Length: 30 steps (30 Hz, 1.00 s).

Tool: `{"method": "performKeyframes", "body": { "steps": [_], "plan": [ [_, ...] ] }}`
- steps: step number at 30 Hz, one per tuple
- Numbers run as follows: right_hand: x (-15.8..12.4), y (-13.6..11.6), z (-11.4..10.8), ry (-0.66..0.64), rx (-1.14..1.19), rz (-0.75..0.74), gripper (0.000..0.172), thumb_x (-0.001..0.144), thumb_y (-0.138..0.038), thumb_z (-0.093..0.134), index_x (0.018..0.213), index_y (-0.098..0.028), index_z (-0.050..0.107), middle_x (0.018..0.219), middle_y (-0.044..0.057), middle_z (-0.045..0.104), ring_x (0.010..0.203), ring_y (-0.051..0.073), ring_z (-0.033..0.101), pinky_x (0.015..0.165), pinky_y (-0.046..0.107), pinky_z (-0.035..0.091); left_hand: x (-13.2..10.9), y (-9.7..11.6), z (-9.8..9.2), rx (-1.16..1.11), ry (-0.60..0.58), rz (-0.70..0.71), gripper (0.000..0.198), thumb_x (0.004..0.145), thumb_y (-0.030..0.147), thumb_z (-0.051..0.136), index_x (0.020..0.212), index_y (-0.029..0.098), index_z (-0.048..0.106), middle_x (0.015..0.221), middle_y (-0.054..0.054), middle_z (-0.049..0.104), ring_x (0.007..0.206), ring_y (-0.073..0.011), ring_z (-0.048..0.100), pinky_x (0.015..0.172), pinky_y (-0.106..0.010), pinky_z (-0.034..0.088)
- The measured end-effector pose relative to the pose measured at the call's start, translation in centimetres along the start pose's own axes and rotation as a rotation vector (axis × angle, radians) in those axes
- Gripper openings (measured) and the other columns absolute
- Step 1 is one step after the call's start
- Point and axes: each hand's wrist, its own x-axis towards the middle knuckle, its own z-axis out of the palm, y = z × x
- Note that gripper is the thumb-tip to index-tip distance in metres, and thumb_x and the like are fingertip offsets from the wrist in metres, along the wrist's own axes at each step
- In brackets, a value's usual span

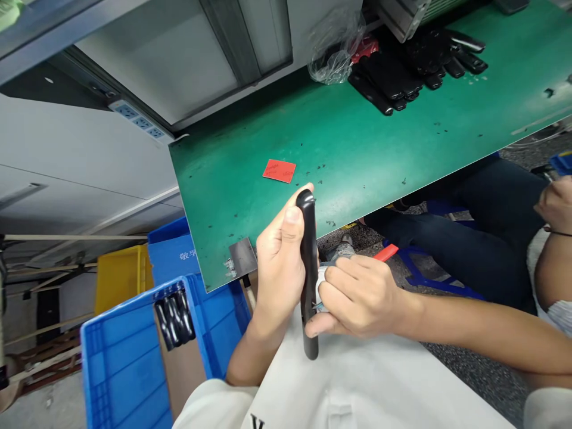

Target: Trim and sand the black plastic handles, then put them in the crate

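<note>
Close by the roomy green tabletop's (357, 140) edge, hands (280, 256) (360, 295) clasp a black bar (308, 250) (left) and red-handled tool (386, 253) (right).

I observe a green workbench (223, 179) with black specks (322, 166) scattered over it. A marked red card (279, 171) lies flat toward its left side. A clear plastic bag (333, 56) sits crumpled at the far edge. A grey metal plate (243, 257) is at the near left corner. Noted at left: a power strip (138, 120), a yellow bin (120, 279) and a large blue crate (125, 369). At right: a co-worker's dark trousers (482, 238) above a blue plastic frame (413, 271)
</note>
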Motion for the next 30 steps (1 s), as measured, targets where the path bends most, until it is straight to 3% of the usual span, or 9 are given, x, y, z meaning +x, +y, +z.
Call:
{"method": "performKeyframes", "body": {
  "steps": [6,12,19,22,26,28,30],
  "plan": [
    [-0.8,-0.7,0.7,-0.008,0.044,-0.017,0.065,0.106,-0.062,0.042,0.055,-0.023,0.046,0.054,-0.001,0.036,0.058,0.018,0.028,0.056,0.036,0.017,1.2,0.4,0.0,-0.154,-0.018,-0.075,0.049,0.102,0.061,0.057,0.133,0.026,0.072,0.065,0.007,0.035,0.043,-0.0042,0.032,0.037,-0.016,0.031],
    [-1.6,-1.4,1.5,-0.024,0.088,-0.005,0.068,0.107,-0.064,0.034,0.054,-0.023,0.044,0.054,-0.002,0.034,0.058,0.017,0.026,0.057,0.036,0.016,3.3,0.9,-0.2,-0.155,0.070,-0.050,0.047,0.099,0.062,0.061,0.122,0.022,0.074,0.065,0.006,0.043,0.040,-0.0040,0.034,0.034,-0.017,0.027],
    [-5.0,-2.6,5.4,0.025,0.186,0.084,0.063,0.103,-0.064,0.050,0.056,-0.022,0.044,0.052,-0.002,0.042,0.056,0.015,0.033,0.054,0.036,0.017,8.2,1.6,-1.6,-0.196,0.213,0.053,0.038,0.106,0.054,0.052,0.114,0.024,0.074,0.064,0.005,0.045,0.042,-0.0067,0.035,0.036,-0.021,0.030],
    [-4.9,-1.9,6.0,0.125,0.292,0.185,0.054,0.099,-0.057,0.064,0.061,-0.023,0.046,0.052,-0.005,0.041,0.053,0.013,0.036,0.051,0.033,0.023,9.5,2.0,-2.3,-0.223,0.246,0.071,0.036,0.107,0.053,0.051,0.109,0.026,0.074,0.067,0.004,0.049,0.042,-0.0062,0.035,0.036,-0.022,0.030],
    [-2.4,-1.0,4.8,0.149,0.513,0.371,0.042,0.097,-0.059,0.065,0.097,-0.017,0.063,0.068,-0.002,0.060,0.056,0.010,0.052,0.052,0.025,0.042,10.0,2.0,-2.2,-0.274,0.266,0.084,0.036,0.105,0.054,0.054,0.107,0.024,0.073,0.069,0.004,0.050,0.042,-0.0051,0.038,0.037,-0.021,0.031],
    [-0.9,-0.9,3.9,0.149,0.594,0.408,0.029,0.098,-0.046,0.070,0.099,-0.018,0.063,0.069,-0.003,0.062,0.055,0.009,0.051,0.051,0.022,0.043,9.8,1.5,-2.1,-0.250,0.247,0.116,0.040,0.104,0.058,0.054,0.111,0.023,0.071,0.073,0.003,0.055,0.044,-0.0058,0.045,0.039,-0.021,0.036],
    [0.1,-0.9,3.0,0.189,0.621,0.452,0.011,0.096,-0.027,0.069,0.092,-0.019,0.062,0.068,-0.004,0.060,0.053,0.007,0.048,0.049,0.021,0.040,9.0,0.8,-2.3,-0.132,0.183,0.192,0.050,0.105,0.064,0.046,0.122,0.023,0.069,0.090,-0.003,0.068,0.059,-0.0106,0.063,0.049,-0.022,0.049]
  ]
}}
